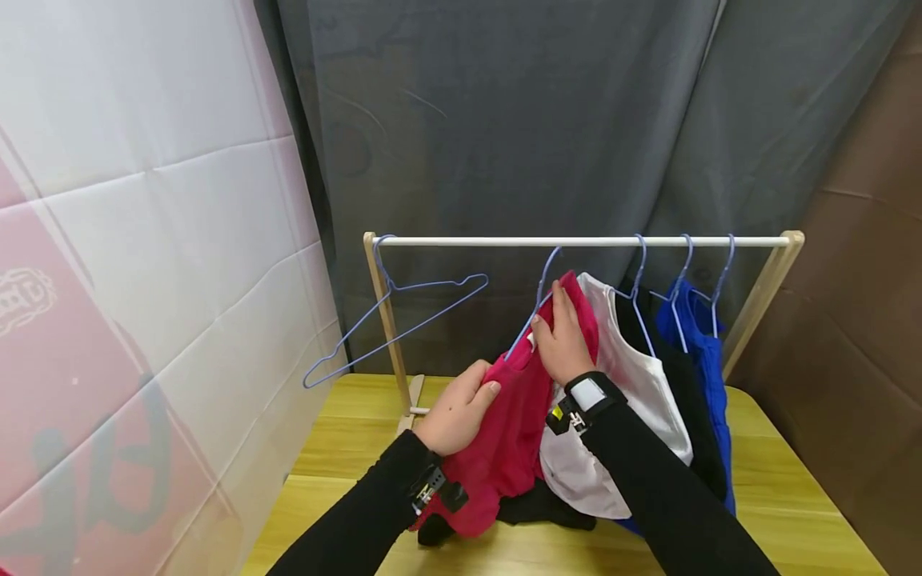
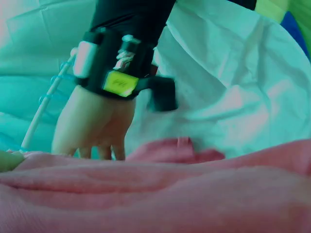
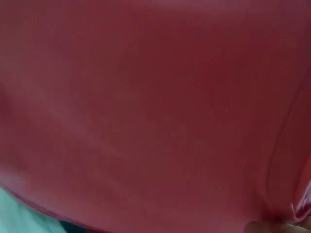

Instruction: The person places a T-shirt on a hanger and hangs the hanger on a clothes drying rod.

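Observation:
A red sleeveless top [image 1: 507, 432] hangs on a blue wire hanger [image 1: 540, 300], whose hook tip shows just below the white rail [image 1: 497, 242]. My left hand [image 1: 457, 408] grips the top's left edge, thumb in front. My right hand [image 1: 562, 344] holds the other shoulder beside the hanger, its fingers pointing upward and its thumb by the neckline. In the left wrist view, the right hand [image 2: 97, 121] reaches down behind the pink-looking cloth [image 2: 160, 194]. Red fabric [image 3: 160, 116] fills most of the right wrist view, hiding the grip.
A bare blue hanger [image 1: 396, 328] hangs at the rail's left end. Right of the red top hang a white top [image 1: 627, 360], a black garment [image 1: 684, 384] and a blue garment [image 1: 713, 376]. More black cloth [image 1: 547, 508] lies low on the wooden table [image 1: 346, 432].

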`<action>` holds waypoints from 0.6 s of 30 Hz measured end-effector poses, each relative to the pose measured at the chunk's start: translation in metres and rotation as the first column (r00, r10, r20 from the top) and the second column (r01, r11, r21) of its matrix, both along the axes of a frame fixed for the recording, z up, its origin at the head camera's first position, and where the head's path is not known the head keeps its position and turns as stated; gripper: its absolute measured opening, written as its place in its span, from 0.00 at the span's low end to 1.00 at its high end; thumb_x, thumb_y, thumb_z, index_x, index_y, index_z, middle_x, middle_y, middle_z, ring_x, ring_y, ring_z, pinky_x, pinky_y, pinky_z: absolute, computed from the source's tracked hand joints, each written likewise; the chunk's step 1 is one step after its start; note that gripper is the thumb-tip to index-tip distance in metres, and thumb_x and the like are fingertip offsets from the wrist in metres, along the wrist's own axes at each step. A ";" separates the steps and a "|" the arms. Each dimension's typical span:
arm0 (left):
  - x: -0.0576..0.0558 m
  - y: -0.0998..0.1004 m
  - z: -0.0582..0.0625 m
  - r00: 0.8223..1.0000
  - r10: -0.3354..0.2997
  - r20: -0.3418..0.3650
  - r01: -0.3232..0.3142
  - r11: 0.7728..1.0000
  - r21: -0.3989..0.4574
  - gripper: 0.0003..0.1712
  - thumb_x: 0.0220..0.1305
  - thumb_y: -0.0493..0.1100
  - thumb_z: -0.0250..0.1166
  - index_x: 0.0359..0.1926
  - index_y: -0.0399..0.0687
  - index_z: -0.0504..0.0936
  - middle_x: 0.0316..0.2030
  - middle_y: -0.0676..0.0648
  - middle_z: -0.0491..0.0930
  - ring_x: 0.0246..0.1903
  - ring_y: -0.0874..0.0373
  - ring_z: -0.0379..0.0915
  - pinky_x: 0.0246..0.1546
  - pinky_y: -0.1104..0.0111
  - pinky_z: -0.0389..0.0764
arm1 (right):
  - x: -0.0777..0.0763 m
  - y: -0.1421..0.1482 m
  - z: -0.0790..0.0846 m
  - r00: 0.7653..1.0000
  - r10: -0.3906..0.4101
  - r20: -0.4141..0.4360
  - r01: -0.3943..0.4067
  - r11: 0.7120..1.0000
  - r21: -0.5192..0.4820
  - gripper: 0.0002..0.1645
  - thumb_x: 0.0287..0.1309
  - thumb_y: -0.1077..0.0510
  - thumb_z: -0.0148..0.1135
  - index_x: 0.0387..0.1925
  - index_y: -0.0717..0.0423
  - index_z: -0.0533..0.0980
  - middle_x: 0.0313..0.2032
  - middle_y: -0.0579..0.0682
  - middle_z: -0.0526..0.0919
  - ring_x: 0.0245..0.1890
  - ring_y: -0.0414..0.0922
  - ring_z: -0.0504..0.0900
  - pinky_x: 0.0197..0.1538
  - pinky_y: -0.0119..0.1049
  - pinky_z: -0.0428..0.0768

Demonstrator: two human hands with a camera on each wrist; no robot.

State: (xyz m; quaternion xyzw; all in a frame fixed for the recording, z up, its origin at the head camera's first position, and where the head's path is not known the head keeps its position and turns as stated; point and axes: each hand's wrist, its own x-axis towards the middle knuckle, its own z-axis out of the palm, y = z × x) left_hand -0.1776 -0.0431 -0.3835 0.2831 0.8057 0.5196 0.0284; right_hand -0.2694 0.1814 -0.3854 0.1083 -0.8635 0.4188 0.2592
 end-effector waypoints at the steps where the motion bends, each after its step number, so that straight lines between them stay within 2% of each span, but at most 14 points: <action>1: -0.002 0.005 0.002 1.000 -0.003 -0.013 0.004 1.000 0.004 0.09 0.79 0.48 0.53 0.48 0.47 0.71 0.40 0.50 0.77 0.38 0.57 0.79 0.37 0.63 0.80 | 0.000 0.001 0.005 1.000 -0.005 0.012 0.006 1.000 -0.021 0.45 0.73 0.53 0.52 0.81 0.51 0.42 0.79 0.58 0.47 0.77 0.56 0.48 0.72 0.58 0.55; 5: -0.013 0.027 0.006 0.998 -0.004 -0.061 0.006 0.999 0.037 0.08 0.79 0.46 0.53 0.47 0.46 0.72 0.39 0.50 0.76 0.37 0.58 0.78 0.36 0.65 0.80 | -0.002 0.010 0.019 0.999 -0.030 0.023 0.031 0.997 -0.065 0.44 0.73 0.53 0.49 0.81 0.49 0.41 0.79 0.57 0.49 0.77 0.57 0.50 0.73 0.56 0.54; 11: -0.022 0.059 0.004 0.991 0.060 -0.118 -0.056 0.998 0.040 0.09 0.78 0.47 0.53 0.46 0.46 0.72 0.34 0.51 0.74 0.32 0.60 0.75 0.33 0.67 0.77 | -0.007 0.025 0.026 1.000 -0.019 0.012 0.020 0.996 -0.083 0.41 0.74 0.55 0.45 0.81 0.54 0.42 0.78 0.61 0.51 0.77 0.56 0.50 0.75 0.51 0.49; 14: -0.026 0.072 0.002 0.989 0.093 -0.115 -0.087 0.994 0.060 0.10 0.79 0.47 0.52 0.46 0.45 0.73 0.33 0.51 0.74 0.32 0.61 0.73 0.33 0.67 0.75 | -0.010 0.028 0.023 1.000 -0.004 0.018 0.006 0.997 -0.071 0.41 0.74 0.55 0.44 0.81 0.53 0.42 0.78 0.60 0.51 0.77 0.55 0.51 0.75 0.50 0.50; 18: -0.027 0.089 0.000 0.988 0.134 -0.075 -0.124 0.985 0.120 0.10 0.80 0.46 0.51 0.46 0.44 0.72 0.33 0.51 0.74 0.32 0.60 0.72 0.32 0.66 0.75 | -0.012 0.029 0.018 1.000 0.009 0.019 -0.008 0.999 -0.053 0.40 0.75 0.54 0.45 0.81 0.51 0.43 0.78 0.57 0.51 0.77 0.54 0.52 0.74 0.51 0.51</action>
